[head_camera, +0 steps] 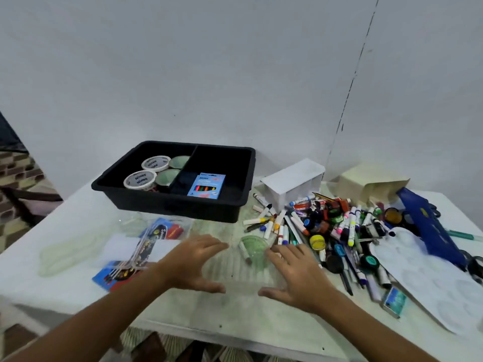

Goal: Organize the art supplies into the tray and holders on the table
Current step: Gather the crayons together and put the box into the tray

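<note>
Hovering left hand (194, 262), right hand (295, 276), grips spread, empty

Black two-compartment tray (183, 202) sits flat on the desk at 12 o'clock. Its left compartment holds four round tubs: two with white printed lids (139, 179), two with pale green lids (167, 176). A blue crayon box (206, 185) leans in the right compartment. White holder (292, 182) lies tipped on its side at 1 o'clock, just right of the tray. Cream holder (371, 181) is also tipped over, at 2 o'clock. A loose pile of markers, pens and small paint pots (326, 226) is spread at 2–3 o'clock. Green protractor (254, 248) lies flat at centre. White paint palette (431, 280) is at 4 o'clock. Blue pouch (431, 228) lies at 3 o'clock. Brush packs (146, 246) lie at 9 o'clock.
</note>
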Tool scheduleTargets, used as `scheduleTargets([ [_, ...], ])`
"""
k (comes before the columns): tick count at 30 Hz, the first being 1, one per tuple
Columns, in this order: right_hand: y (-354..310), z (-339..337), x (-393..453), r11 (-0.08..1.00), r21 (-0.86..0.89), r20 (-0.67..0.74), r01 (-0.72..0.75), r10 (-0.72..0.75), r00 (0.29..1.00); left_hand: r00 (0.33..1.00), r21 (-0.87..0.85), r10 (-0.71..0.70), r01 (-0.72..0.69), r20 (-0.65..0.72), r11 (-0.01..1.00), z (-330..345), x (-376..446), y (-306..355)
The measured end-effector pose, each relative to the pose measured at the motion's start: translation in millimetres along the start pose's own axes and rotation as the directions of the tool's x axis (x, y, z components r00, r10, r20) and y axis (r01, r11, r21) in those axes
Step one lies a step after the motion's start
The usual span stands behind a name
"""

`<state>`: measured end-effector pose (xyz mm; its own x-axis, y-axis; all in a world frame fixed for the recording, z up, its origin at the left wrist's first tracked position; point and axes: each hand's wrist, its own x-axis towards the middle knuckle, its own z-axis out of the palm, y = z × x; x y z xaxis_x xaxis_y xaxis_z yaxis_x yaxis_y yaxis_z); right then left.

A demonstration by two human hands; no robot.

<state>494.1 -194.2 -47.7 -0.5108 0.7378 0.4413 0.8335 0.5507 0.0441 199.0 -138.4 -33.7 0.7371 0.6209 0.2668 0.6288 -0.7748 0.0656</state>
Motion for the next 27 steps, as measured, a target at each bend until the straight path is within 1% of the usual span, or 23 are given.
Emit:
scheduleTargets([
  [5,-25.3,17.2,-12.6,1.0,0.014,0.028,-0.015,0.015,1.0,0.999,0.027,0.038,-0.037,-0.032,0.999,11.9,-28.4,0.2],
  [9,-30.3,19.6,-23.8,0.999,0.031,0.029,-0.034,0.033,0.999,0.997,-0.004,0.062,-0.062,-0.036,0.998,21.7,-34.2,3.0],
  [14,-30.8,17.8,-34.5,0.991,0.06,0.125,-0.118,0.11,0.986,0.997,0.015,0.057,-0.057,-0.053,0.998,30.7,-32.3,10.9],
  [17,-31.5,16.3,-34.7,0.984,0.042,0.14,-0.175,0.168,0.976,0.999,0.009,0.017,-0.017,-0.047,1.0,33.3,-28.3,14.6],
  [23,-34.3,14.9,-34.1,0.954,0.054,0.188,-0.295,0.281,0.941,0.987,-0.115,-0.15,0.143,-0.058,0.983,49.5,-35.4,30.0],
  [27,-35.6,12.4,-31.8,0.944,0.082,0.208,-0.319,0.297,0.932,0.982,-0.15,-0.18,0.17,-0.058,0.974,47.9,-35.1,28.5],
])
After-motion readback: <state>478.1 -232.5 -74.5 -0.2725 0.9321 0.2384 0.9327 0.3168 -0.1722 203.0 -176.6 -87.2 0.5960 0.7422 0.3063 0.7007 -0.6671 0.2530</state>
